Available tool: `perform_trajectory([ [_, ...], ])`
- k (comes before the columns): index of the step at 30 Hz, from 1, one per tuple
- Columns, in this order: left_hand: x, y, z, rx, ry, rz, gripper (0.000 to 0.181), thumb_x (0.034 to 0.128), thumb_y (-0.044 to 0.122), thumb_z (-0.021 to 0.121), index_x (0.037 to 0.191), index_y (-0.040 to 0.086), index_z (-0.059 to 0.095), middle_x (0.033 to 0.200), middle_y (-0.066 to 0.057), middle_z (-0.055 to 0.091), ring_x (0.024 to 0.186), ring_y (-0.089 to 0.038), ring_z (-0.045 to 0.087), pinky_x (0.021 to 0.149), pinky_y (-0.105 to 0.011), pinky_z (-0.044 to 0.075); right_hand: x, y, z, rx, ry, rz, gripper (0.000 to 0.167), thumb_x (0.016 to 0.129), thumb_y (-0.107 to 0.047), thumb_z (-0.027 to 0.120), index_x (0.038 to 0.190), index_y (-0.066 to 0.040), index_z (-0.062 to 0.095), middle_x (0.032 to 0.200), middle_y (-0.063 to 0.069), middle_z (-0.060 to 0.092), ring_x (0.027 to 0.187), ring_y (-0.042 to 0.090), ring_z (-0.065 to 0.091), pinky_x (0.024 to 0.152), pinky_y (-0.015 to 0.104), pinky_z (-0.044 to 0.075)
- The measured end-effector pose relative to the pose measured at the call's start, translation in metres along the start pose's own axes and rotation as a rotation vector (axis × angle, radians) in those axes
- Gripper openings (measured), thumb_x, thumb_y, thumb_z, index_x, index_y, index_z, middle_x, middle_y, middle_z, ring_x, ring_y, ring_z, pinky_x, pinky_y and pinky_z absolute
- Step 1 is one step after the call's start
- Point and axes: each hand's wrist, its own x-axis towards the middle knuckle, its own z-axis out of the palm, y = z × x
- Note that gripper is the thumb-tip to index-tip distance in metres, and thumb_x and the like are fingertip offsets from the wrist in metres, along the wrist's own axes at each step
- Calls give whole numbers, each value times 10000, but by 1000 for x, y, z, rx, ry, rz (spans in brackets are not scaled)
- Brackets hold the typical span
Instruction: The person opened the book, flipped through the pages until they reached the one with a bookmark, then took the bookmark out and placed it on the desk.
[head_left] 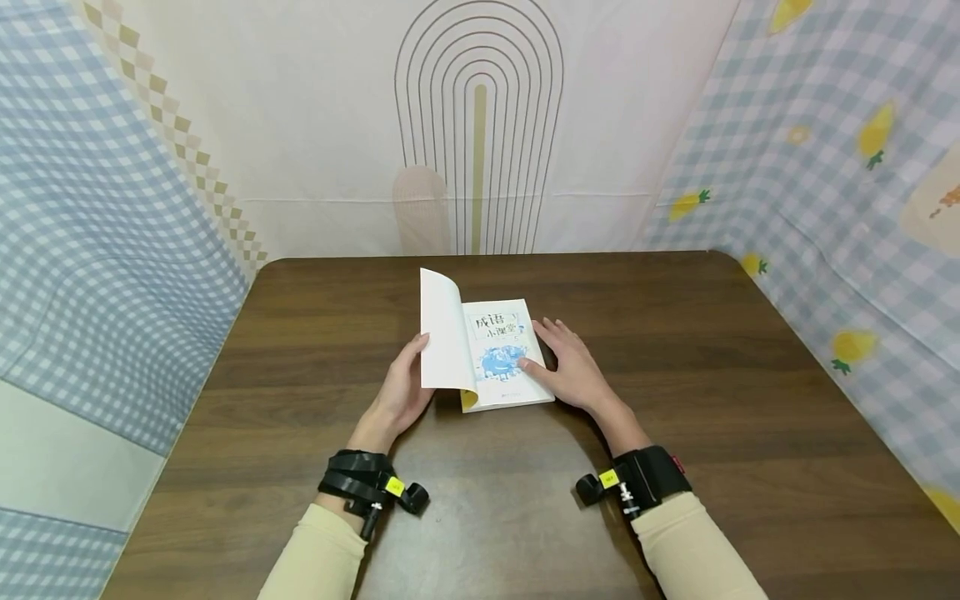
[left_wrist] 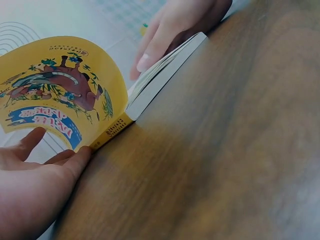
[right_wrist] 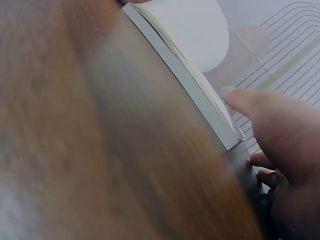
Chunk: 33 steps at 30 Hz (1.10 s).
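Observation:
A small paperback book lies on the table with its front cover lifted and curling leftward. Its title page carries Chinese characters and a blue drawing. In the left wrist view, the yellow outside of the cover shows a printed animal. My left hand is at the cover's outer side, thumb raised by its edge and fingers near the spine. My right hand lies at the book's right edge, thumb resting on the title page and fingers loosely extended alongside.
The brown wooden table surrounds the book on every side. A pale cloth with arch lines hangs behind it. Blue checked cloths hang at both sides. Each wrist wears a black strap with a small camera.

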Motion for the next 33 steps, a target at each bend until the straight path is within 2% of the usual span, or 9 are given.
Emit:
perform_trajectory([
  [7, 0, -1, -1, 2, -1, -14, 540, 1122, 423, 389, 1555, 101, 370, 1238, -5, 606, 1104, -131, 588, 990, -286, 458, 0, 3, 4, -41, -4, -3, 797, 1018, -517, 651, 1629, -69, 404, 1704, 211, 293, 1608, 381, 161, 1258, 609, 146],
  [21, 1, 0, -1, 19, 8, -24, 555, 1120, 444, 419, 1561, 110, 381, 1255, -10, 614, 1122, -138, 596, 993, -283, 464, -2, 2, 4, -42, -4, -11, 771, 1023, -505, 659, 1618, -73, 425, 1714, 188, 279, 1608, 384, 155, 1256, 623, 137],
  [33, 1, 0, -3, 17, -1, -19, 522, 1134, 425, 387, 1565, 131, 377, 1256, -4, 616, 1128, -131, 598, 993, -276, 466, 0, 0, 3, -39, -5, -17, 746, 1022, -481, 668, 1603, -68, 449, 1711, 190, 285, 1607, 381, 162, 1260, 612, 135],
])
